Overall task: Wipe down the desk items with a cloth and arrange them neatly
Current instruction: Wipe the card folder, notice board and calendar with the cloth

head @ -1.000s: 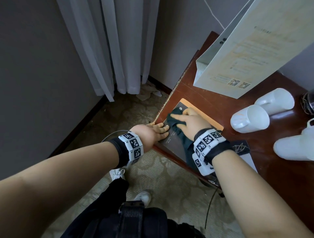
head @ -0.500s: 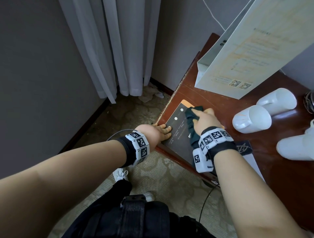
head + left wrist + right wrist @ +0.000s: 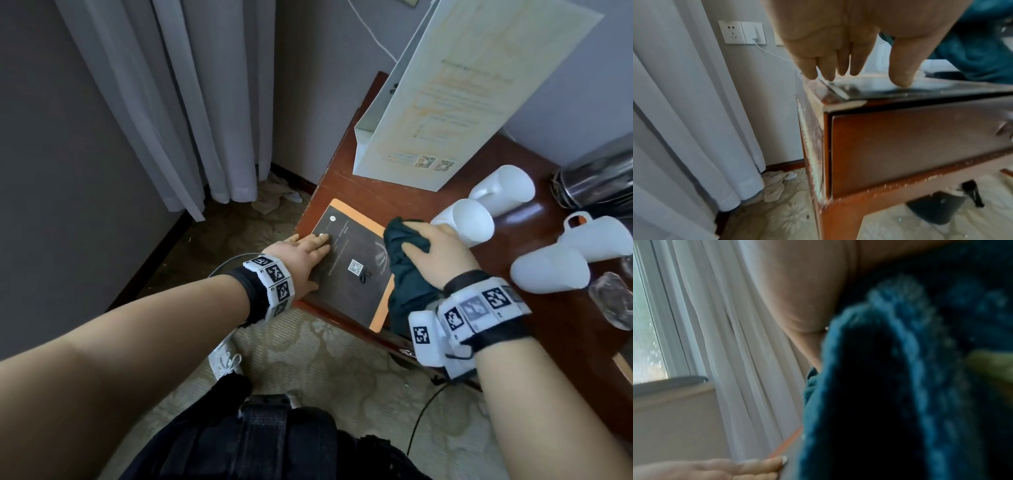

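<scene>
**Cloth at right edge of dark folder; left hand flat on its left edge**

We find the right hand with its grip closed round a bunched dark teal cloth; the fingers curl over the wad and the rest of the fabric trails back under the wrist. The cloth lies on the right edge of a dark folder, which rests flat at the near left corner of the wooden counter on an orange backing that shows along its far and right sides.

To the left of that grip, the left hand lies flat on the folder's left edge with its fingers straight and holding nothing. In the left wrist view the fingertips touch the folder's glossy surface just above the counter's corner.

Just to the right of the cloth-holding grip lie four white cups on their sides, the nearest almost touching the knuckles. Beyond the grip stands a pale paper bag. We cannot tell from the right wrist view how the fingers sit; it is blurred.
</scene>
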The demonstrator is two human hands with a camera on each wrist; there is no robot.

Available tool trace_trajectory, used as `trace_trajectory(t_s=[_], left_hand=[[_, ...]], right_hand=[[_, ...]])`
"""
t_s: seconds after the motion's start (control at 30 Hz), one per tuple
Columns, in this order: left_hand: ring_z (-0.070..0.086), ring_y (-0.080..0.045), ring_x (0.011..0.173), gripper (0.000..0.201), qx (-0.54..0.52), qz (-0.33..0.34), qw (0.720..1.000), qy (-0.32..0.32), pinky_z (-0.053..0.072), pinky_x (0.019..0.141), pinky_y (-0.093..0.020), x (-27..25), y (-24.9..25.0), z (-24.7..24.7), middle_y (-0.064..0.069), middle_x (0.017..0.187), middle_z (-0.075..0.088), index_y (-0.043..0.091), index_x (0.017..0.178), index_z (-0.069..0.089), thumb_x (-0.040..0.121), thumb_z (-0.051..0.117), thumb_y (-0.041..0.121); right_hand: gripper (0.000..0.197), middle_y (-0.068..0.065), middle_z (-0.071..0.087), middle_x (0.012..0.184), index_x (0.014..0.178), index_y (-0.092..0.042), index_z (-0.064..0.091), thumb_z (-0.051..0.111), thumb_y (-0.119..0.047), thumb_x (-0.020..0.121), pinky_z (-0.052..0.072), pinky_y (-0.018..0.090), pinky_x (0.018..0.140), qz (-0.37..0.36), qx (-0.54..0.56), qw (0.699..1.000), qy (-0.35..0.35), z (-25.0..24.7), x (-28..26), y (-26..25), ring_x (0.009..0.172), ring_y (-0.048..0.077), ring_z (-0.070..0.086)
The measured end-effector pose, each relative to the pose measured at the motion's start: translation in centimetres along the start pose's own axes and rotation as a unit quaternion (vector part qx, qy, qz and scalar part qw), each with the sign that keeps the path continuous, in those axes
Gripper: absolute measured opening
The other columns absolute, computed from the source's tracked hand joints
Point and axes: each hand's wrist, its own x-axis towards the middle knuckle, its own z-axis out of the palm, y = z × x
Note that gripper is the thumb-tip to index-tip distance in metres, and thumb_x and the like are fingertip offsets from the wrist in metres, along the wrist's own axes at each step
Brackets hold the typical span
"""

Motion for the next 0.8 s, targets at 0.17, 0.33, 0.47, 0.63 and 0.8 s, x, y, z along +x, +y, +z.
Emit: trace_trajectory(t_s=[0.17,0.33,0.47,0.63,0.8], left_hand=[[-0.007,-0.013,0.144,0.079,0.024,-0.017,0.998,-0.061,-0.005,0.117,-0.033,0.9,-0.3,0.3,0.003,0.156,-0.014,0.019,0.149,-0.005,0.093,0.044,0.047],[-0.006,-0.014,0.144,0.084,0.041,-0.033,0.996,-0.077,-0.004,0.117,-0.035,1.2,0.1,0.0,0.003,0.156,-0.014,0.019,0.149,-0.004,0.090,0.046,0.052],[-0.010,-0.017,0.144,0.086,0.032,-0.041,0.993,-0.102,-0.003,0.116,-0.035,1.6,0.5,-0.2,0.000,0.156,-0.018,0.017,0.148,-0.008,0.091,0.048,0.049],[-0.010,-0.017,0.144,0.084,0.024,-0.045,0.994,-0.098,-0.002,0.118,-0.033,1.1,0.7,0.0,0.001,0.155,-0.019,0.016,0.148,-0.009,0.093,0.046,0.046],[-0.011,-0.017,0.144,0.083,0.023,-0.042,0.994,-0.099,-0.003,0.117,-0.033,1.2,0.7,0.2,0.000,0.155,-0.020,0.016,0.148,-0.009,0.093,0.046,0.046]], right_hand=[[0.042,0.008,0.029,0.136,0.138,-0.025,0.040,0.041,-0.022,0.097,0.042,0.034,0.090,0.048,-0.053,0.997,-0.014,5.0,1.7,-1.3,0.106,0.032,0.050],[0.041,0.005,0.028,0.139,0.136,-0.025,0.044,0.043,-0.019,0.096,0.039,0.031,0.094,0.006,-0.079,0.990,-0.119,6.0,-0.7,-0.1,0.110,0.027,0.051],[0.040,0.006,0.034,0.139,0.135,-0.028,0.046,0.047,-0.021,0.095,0.035,0.030,0.102,-0.053,-0.122,0.966,-0.222,3.8,-1.6,0.7,0.120,0.025,0.046],[0.043,0.007,0.025,0.142,0.140,-0.026,0.038,0.038,-0.021,0.097,0.040,0.034,0.094,0.064,-0.040,0.996,-0.046,4.9,0.0,1.1,0.111,0.030,0.049],[0.045,0.000,0.032,0.134,0.136,-0.035,0.042,0.043,-0.018,0.094,0.043,0.031,0.092,-0.050,-0.068,0.989,-0.118,7.2,-3.9,1.3,0.110,0.024,0.048]])
